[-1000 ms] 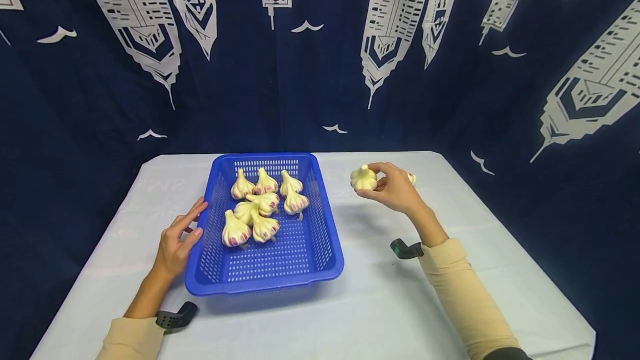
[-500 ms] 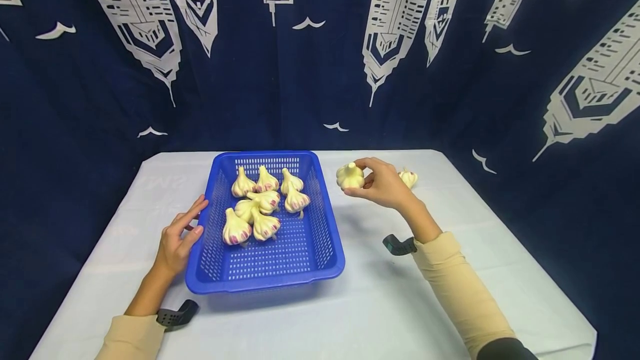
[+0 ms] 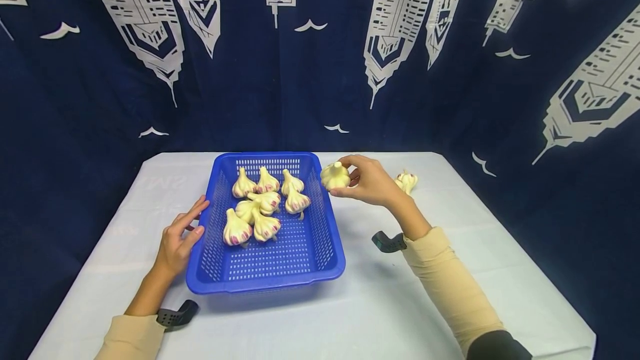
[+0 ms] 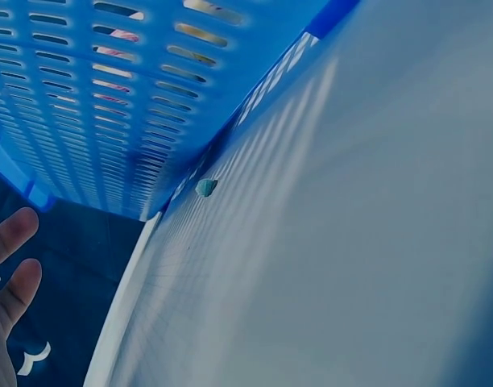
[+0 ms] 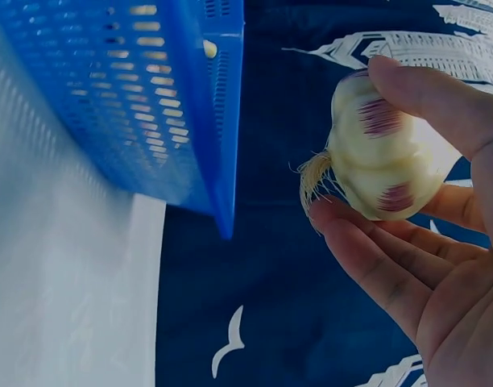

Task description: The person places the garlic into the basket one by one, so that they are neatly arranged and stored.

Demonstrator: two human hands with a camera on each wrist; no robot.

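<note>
A blue plastic basket (image 3: 265,283) with slotted walls stands left of the table's middle. Several garlic bulbs (image 3: 236,229), cream with purple streaks, lie inside it toward the back and left. My left hand (image 3: 175,243) rests against the basket's left rim with its fingers extended. At the basket's right rim, my right hand (image 3: 370,182) pinches a garlic bulb (image 3: 335,176) between thumb and fingers, stem upward. In the right wrist view, the held garlic bulb (image 5: 383,153) shows a tuft of dry roots and purple streaks, beside the basket's outer wall (image 5: 150,97).
More garlic (image 3: 406,181) lies on the white tablecloth (image 3: 390,304) at the back right, behind the right hand. A dark blue curtain (image 3: 280,88) with white buildings and birds hangs behind the table. A small greenish speck (image 4: 206,187) shows beside the basket in the left wrist view.
My right hand has moved left with its garlic bulb, from over the tablecloth to the basket's right rim. Garlic behind that hand has come into fuller view. The left hand stays put.
</note>
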